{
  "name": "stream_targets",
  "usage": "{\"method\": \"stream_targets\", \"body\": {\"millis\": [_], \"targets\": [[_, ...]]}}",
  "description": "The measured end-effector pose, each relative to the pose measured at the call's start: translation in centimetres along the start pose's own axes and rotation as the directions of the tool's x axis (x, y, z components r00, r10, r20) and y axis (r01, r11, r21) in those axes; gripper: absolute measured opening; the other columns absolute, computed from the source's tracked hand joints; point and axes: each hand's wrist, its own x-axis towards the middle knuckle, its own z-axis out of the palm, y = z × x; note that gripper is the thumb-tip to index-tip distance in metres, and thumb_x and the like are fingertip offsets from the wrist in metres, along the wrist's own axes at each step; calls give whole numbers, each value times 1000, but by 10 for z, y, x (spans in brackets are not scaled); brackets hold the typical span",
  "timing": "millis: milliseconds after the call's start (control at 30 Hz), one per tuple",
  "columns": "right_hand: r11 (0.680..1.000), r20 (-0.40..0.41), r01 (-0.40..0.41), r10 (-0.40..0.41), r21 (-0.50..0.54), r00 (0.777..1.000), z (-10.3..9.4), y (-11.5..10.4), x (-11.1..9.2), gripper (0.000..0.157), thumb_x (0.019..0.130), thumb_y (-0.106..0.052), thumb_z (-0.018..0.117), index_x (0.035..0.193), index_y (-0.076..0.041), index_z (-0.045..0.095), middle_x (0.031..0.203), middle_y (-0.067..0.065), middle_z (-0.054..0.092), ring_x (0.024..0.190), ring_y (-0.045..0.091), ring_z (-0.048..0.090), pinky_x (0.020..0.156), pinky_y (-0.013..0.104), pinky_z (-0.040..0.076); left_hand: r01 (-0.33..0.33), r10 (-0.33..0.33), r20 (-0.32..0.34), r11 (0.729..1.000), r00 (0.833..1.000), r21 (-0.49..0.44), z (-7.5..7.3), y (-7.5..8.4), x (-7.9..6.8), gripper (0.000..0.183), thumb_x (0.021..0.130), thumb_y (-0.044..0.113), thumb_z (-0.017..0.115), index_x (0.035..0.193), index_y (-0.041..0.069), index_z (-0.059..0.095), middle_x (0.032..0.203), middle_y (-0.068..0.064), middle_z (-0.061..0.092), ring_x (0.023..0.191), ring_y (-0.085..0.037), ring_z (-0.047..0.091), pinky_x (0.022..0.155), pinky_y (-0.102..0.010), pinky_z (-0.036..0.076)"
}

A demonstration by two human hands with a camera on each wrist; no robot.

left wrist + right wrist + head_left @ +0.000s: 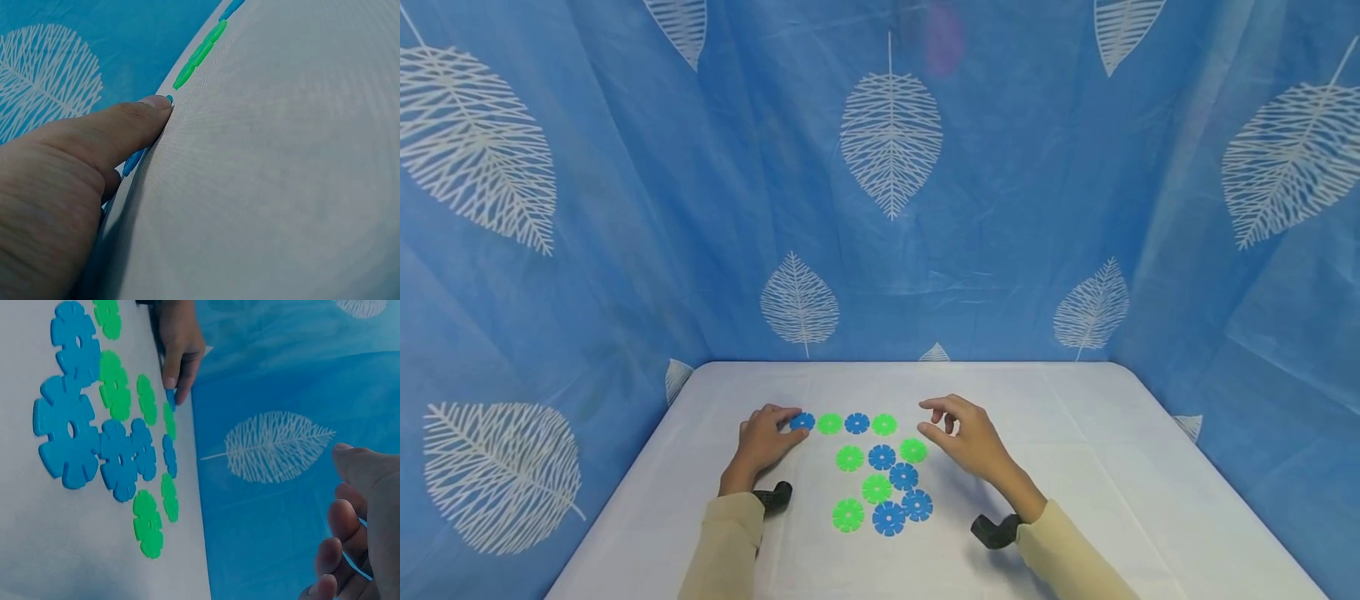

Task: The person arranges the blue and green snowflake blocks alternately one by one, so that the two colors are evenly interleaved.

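Observation:
At the left end of a row of flat, notched interlocking discs lies a blue interlocking disc (802, 422), its edge pinched between the thumb and index finger of my left hand (762, 438). The left wrist view shows the thumb (134, 122) at the disc, partly covering it. Continuing the row rightward are a green disc (830, 424), a blue disc (857, 423) and another green disc (884, 425). My right hand (967, 435) hovers to the right of the row, fingers loosely bent, with nothing between thumb and fingertips. A green disc (913, 451) is the loose one nearest it.
Several more green and blue discs lie in a loose group in front of the row, including a blue disc (889, 518) overlapping its neighbour. Everything rests on a white-covered table (1075, 467). Blue leaf-print curtains (1000, 208) enclose its back and sides.

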Motion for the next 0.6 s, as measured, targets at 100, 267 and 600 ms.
{"method": "stream_targets", "body": {"millis": [100,267,600], "targets": [[1000,-2,-19,19,19,1000,-2,-2,-6,30,88,-28,78,117,-20,72,86,-12,60,70,4,51,61,21,44,4,-4,-1,1000,1000,-5,0,0,0,52,87,43,76,132,19,68,123,-11,62,116,-32,53,95,-52,33],[998,11,-37,37,57,999,-4,0,-18,31,88,-27,78,118,-20,72,87,-12,60,70,4,52,61,22,45,-4,4,-3,1000,1000,8,1,0,0,52,87,43,75,132,19,68,122,-11,62,115,-31,54,94,-51,33],[991,80,-101,94,89,992,-1,12,-41,36,88,-30,78,120,-16,71,88,-13,60,68,2,53,59,21,44,5,-5,9,1000,1000,7,1,-1,0,52,87,44,75,132,19,67,121,-10,62,114,-31,53,93,-50,33]]}}
